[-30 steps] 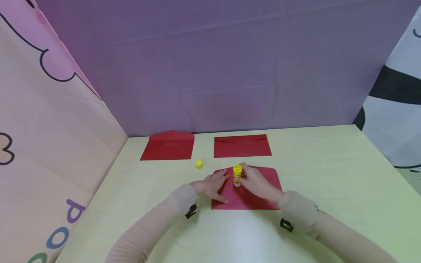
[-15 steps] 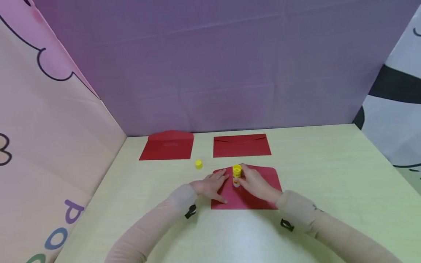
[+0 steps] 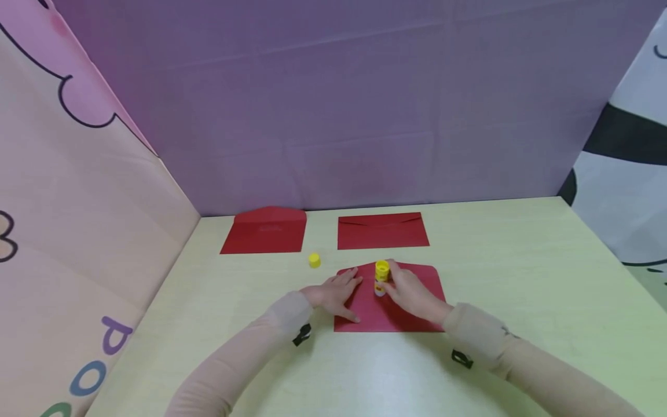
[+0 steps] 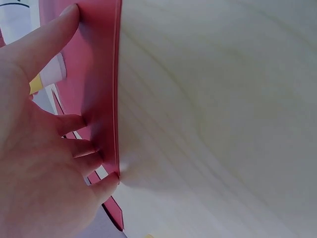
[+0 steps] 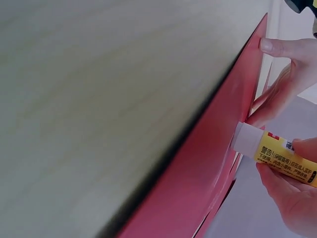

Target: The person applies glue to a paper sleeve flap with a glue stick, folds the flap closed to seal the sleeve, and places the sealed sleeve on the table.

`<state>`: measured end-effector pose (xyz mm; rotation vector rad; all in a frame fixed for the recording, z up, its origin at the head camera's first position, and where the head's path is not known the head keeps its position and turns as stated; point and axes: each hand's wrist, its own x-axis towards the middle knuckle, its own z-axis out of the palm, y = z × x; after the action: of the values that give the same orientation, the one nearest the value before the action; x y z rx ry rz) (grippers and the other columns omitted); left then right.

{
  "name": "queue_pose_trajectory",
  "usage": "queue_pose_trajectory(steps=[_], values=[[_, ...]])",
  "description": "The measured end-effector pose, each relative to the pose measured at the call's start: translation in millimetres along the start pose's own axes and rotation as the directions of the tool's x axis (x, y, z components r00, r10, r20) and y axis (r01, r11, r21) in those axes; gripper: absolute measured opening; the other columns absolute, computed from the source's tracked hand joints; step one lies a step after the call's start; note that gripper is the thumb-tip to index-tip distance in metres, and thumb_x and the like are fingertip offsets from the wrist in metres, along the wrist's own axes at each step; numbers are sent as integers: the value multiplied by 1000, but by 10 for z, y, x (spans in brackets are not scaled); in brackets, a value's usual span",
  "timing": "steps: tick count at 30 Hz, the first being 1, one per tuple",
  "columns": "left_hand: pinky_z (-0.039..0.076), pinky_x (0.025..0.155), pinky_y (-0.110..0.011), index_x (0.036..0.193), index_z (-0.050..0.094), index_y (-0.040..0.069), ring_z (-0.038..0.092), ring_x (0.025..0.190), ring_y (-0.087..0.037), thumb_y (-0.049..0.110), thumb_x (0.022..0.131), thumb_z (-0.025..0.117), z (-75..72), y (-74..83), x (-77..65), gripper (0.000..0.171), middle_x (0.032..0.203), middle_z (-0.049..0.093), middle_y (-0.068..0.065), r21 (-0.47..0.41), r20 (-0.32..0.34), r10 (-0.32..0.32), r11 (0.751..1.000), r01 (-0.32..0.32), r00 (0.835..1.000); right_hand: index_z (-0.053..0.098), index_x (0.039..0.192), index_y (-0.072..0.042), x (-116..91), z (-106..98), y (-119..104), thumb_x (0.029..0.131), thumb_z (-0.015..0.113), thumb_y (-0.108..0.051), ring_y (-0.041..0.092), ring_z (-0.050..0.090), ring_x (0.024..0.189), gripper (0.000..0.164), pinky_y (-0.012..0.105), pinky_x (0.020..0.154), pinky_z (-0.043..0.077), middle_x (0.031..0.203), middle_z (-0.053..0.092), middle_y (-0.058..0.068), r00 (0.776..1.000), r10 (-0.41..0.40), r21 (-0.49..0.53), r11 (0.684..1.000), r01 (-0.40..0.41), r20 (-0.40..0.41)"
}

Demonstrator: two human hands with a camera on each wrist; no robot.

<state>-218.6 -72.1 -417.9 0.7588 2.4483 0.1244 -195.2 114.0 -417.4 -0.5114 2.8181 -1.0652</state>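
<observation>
My right hand [image 3: 414,293] grips a yellow glue stick [image 5: 283,154], held upright with its white end down on a red envelope [image 3: 411,321]. In the right wrist view that white end meets the red paper near the fold. Spread fingers of my left hand [image 3: 336,295] press on the left side of the same envelope, as the left wrist view also shows. The yellow glue cap [image 3: 315,260] stands on the table, beyond the left hand and left of the envelope.
Behind the work lie two more red envelopes: one with its flap up [image 3: 266,234] at left, another with its flap folded down [image 3: 384,233] at right. A purple backdrop [image 3: 333,116] rises at the table's [image 3: 521,278] far edge, with printed cloth at either side.
The glue stick in my right hand shifts slightly left, then back to the right along the envelope. My left hand keeps its place on the paper.
</observation>
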Motion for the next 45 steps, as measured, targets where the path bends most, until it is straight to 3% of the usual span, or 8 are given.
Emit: queue_pose_trajectory(steps=[20, 30, 45], values=[[15, 107, -38, 142, 13, 11, 4, 135, -18, 46, 76, 63, 12, -35, -6, 90, 149, 3, -4, -10, -3, 17, 1000, -17, 1000, 41, 108, 3, -156, -197, 321, 78, 66, -5, 25, 59, 87, 39, 32, 72, 52, 95, 58, 13, 994, -84, 8, 996, 85, -68], [17, 106, -40, 142, 12, 11, 5, 134, -19, 44, 76, 64, -14, -30, -28, 91, 148, 3, -4, -14, 2, 24, 1000, -24, 1000, 39, 110, 4, -218, -328, 456, 80, 63, -4, 30, 59, 90, 40, 31, 71, 52, 98, 56, 16, 999, -20, 74, 997, 23, -40], [18, 106, -40, 142, 13, 11, 6, 134, -19, 43, 75, 65, -13, -26, -15, 90, 148, 4, -4, -13, -1, 21, 1000, -21, 1000, 44, 105, 4, -148, -305, 338, 77, 65, -3, 25, 61, 83, 36, 27, 67, 52, 92, 58, 13, 998, -60, 72, 996, 61, -15]])
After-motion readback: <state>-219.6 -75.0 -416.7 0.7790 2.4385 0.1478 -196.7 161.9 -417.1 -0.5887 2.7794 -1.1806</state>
